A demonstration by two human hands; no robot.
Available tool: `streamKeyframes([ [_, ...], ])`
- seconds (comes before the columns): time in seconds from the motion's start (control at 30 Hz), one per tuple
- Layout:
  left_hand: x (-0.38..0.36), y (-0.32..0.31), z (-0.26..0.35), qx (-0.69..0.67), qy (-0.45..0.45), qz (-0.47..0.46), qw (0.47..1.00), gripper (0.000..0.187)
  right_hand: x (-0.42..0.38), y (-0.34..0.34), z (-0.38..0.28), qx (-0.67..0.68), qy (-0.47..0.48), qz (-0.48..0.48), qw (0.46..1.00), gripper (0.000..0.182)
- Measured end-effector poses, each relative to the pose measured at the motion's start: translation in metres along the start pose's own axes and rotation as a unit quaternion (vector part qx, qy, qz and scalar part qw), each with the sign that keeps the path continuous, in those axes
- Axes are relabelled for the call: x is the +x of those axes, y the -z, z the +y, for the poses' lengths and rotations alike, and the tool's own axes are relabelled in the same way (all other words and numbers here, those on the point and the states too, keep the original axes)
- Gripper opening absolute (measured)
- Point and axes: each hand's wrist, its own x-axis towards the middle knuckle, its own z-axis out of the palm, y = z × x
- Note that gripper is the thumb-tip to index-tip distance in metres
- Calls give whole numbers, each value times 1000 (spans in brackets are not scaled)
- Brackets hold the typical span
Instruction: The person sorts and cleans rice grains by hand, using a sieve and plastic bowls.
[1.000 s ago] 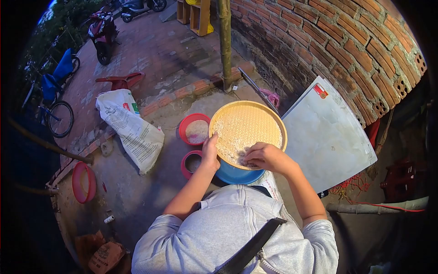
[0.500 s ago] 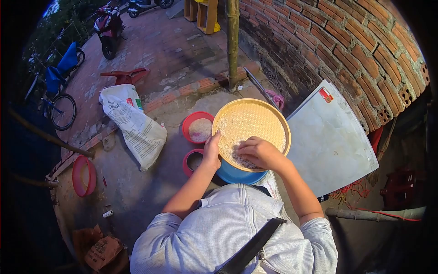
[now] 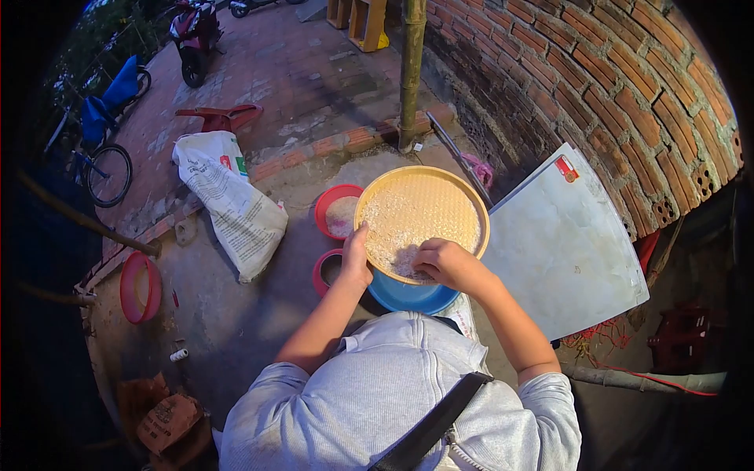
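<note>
A round woven bamboo tray (image 3: 452,206) is held in front of my chest, tilted slightly. White rice-like grain (image 3: 386,228) lies across its left and near side. My left hand (image 3: 356,261) grips the tray's left rim, thumb on top and the other fingers underneath. Over the near part of the tray, my right hand (image 3: 449,264) has its fingers curled together down at the grain; whatever is between the fingertips is hidden. Partly covered by the tray, a blue basin (image 3: 415,299) sits below it.
Two red-pink bowls stand left of the tray: one bowl (image 3: 320,206) holds pale grain, the nearer bowl (image 3: 317,273) looks dark inside. A white sack (image 3: 236,208) lies beyond them. At right is a large pale panel (image 3: 561,251) beside the brick wall (image 3: 597,102). A bamboo post (image 3: 411,74) rises ahead.
The tray and both hands have shifted slightly left in view. My right hand's fingers have drawn closer together at the grain. My left hand keeps its hold on the rim.
</note>
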Motion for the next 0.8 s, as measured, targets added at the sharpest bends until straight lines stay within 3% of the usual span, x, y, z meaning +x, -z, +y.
streamKeyframes([
  [0.17, 10, 38, 9, -50, -17, 20, 998, 43, 23, 0, 0, 14, 23, 87, 996, 13],
  [0.47, -12, 111, 59, -68, -209, 136, 966, 44, 69, -7, 23, 20, -25, 107, 994, 13],
  [0.57, -25, 148, 74, -91, -248, 199, 944, 43, 85, -31, 47, 73, -68, 81, 992, 15],
  [0.67, -45, 182, 86, -65, -313, 265, 910, 47, 103, -73, 71, 37, -76, 42, 996, 14],
  [0.8, -71, 224, 90, -71, -349, 326, 876, 42, 135, -133, 73, 27, 1, 20, 999, 14],
])
